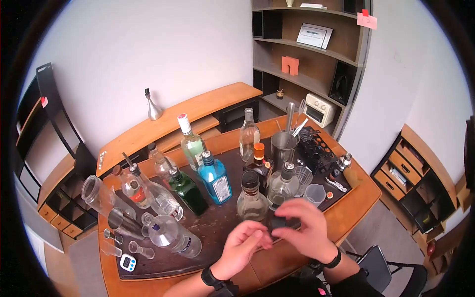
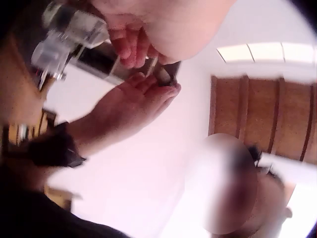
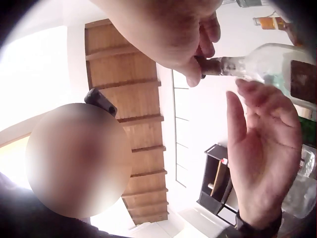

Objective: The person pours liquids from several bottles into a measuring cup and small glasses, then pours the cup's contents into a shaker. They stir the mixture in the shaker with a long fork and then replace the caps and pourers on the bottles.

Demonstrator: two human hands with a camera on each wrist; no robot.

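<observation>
Over the crowded worktop (image 1: 346,218), the right hand (image 1: 304,225) arches with curled fingers pinching a small dark object (image 1: 278,222), while the left hand (image 1: 243,246) cups half-open just beside it, gripping nothing.

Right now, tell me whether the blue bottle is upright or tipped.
Upright: the blue bottle stands on the dark mat, neck pointing up, among other bottles.
</observation>
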